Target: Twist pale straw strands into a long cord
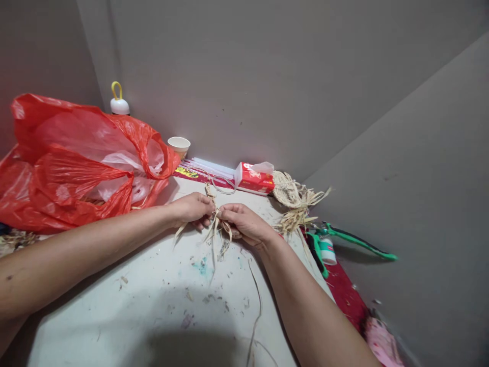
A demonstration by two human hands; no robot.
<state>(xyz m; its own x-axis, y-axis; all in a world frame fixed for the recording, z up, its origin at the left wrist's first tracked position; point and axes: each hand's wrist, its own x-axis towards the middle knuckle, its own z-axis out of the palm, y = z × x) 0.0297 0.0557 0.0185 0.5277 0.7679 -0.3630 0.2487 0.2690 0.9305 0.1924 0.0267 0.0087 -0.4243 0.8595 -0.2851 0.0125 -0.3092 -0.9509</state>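
Note:
Both my hands meet above the middle of the white table [160,300]. My left hand [196,208] is closed, its fingers pinching one side of a small piece of braided straw [214,229]. From the other side my right hand [242,221] pinches the same straw between thumb and fingers. Loose pale strands hang down below the fingers, and a short plaited end sticks up above them. Exactly which strands each hand holds is partly hidden. A long thin strand [257,290] lies on the table beside my right forearm.
A red plastic bag [76,163] fills the left side. Along the back are a paper cup [179,145], a bottle with a yellow loop [119,106] and a red tissue pack [254,178]. Woven straw [288,191], green-handled pliers [319,250] and a white-and-green container [327,252] lie at right.

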